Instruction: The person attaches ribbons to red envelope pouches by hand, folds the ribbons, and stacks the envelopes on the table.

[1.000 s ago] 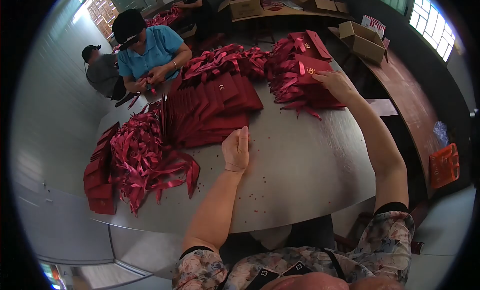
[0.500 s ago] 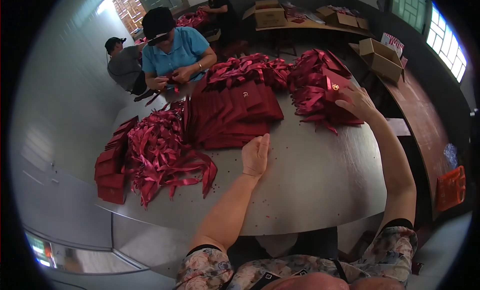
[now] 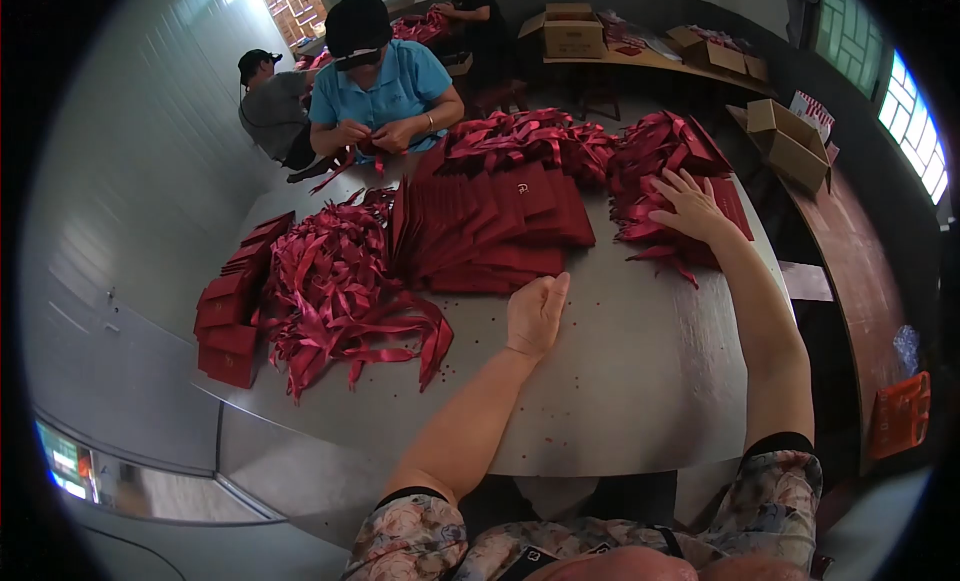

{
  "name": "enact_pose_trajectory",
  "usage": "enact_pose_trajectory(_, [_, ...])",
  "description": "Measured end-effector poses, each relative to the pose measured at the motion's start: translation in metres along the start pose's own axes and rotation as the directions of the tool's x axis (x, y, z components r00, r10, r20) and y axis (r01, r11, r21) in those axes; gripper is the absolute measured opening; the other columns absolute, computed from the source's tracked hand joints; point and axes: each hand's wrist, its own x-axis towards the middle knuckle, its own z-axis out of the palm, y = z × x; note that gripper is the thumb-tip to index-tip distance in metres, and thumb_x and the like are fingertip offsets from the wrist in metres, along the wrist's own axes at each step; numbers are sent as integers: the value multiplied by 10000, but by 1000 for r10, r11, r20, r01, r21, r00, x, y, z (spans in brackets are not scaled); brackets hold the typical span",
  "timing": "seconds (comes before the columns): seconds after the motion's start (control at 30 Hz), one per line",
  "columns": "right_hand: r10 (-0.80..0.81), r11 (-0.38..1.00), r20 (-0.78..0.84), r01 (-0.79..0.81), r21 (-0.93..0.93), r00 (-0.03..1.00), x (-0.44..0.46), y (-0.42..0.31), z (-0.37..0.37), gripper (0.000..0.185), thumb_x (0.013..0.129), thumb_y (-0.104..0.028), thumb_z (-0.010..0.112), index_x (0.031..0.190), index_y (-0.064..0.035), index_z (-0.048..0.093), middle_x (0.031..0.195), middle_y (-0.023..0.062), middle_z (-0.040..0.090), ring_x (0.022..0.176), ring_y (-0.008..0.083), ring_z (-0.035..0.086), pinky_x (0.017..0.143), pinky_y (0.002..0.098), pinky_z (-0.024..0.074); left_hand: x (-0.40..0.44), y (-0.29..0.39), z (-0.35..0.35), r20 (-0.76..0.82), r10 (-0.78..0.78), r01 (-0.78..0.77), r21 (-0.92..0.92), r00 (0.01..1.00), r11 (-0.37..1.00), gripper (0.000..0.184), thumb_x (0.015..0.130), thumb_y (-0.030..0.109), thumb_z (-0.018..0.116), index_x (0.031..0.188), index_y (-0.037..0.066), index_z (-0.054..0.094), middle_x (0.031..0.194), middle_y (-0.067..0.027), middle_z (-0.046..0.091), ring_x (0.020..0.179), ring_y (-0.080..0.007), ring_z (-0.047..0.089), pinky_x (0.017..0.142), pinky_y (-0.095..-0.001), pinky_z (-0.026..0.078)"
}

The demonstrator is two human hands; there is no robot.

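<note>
Head view: two bare hands reach over a grey metal desk. The right hand lies palm down on a pile of red pouches, its fingers spread apart. More of these pouches sit just beyond its fingertips, and their ribbons spill out to the left of the fingers.

The left hand rests on its side on the desk, fingers curled in together and thumb up; whether anything is inside cannot be seen. Just beyond those fingers, and to their left, is a wide fanned stack of red pouches, one with a gold mark. Behind it lies a ribbon heap. Well to the left of the same fingers are a shiny tangle of ribbons and, past it, a leaning row of pouches. Tiny specks dot the desk nearer the wearer.

Across the desk, beyond the left fingers, a person in blue handles red ribbon. An open box stands beyond the right fingers, farther right.
</note>
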Motion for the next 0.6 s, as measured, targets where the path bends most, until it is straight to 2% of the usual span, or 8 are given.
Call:
enact_pose_trajectory(0.17, [-20,991,26,17,130,999,1,10,23,735,899,-576,579,1506,-206,393,1609,86,263,1503,325,176,1190,607,110,1,-2,0,6,-11,11,5,1000,1000,491,1002,423,527,763,5,621,653,-64,578,637,-151,545,643,-299,455])
enact_pose_trajectory(0.33, [-23,995,-6,23,96,1000,-1,12,36,713,899,-575,579,1481,-190,433,1600,78,285,1496,315,195,1185,618,134,0,-4,0,13,21,-22,31,1000,999,494,1006,427,525,771,5,628,651,-54,584,632,-140,547,631,-296,454])
enact_pose_trajectory(0.4, [-24,996,-45,28,90,999,-3,8,36,701,902,-564,581,1476,-186,439,1599,75,287,1496,308,199,1188,610,137,-1,-1,1,-6,29,-29,-33,1000,999,521,1001,452,509,699,29,539,657,-142,531,623,-321,526,613,-406,436])
enact_pose_trajectory(0.5, [0,1000,-16,0,19,1000,-5,5,32,719,918,-590,536,1508,-208,388,1605,74,275,1498,300,198,1196,592,133,-1,0,2,-7,42,-42,-6,999,999,521,1002,447,505,693,29,529,670,-145,531,637,-330,531,616,-422,433])
enact_pose_trajectory(0.53, [-1,999,-32,2,34,999,-4,5,33,732,926,-611,499,1526,-219,351,1610,67,268,1500,296,196,1199,585,122,0,3,1,-11,47,-47,-9,999,999,521,1002,447,505,693,29,529,670,-145,531,637,-330,531,616,-422,433])
enact_pose_trajectory(0.6, [13,994,-54,-7,109,998,1,9,35,744,944,-639,425,1554,-237,284,1619,49,255,1505,282,186,1205,570,102,-1,7,-1,21,88,-90,104,996,991,526,1000,448,503,682,29,523,685,-152,541,663,-343,549,622,-443,436])
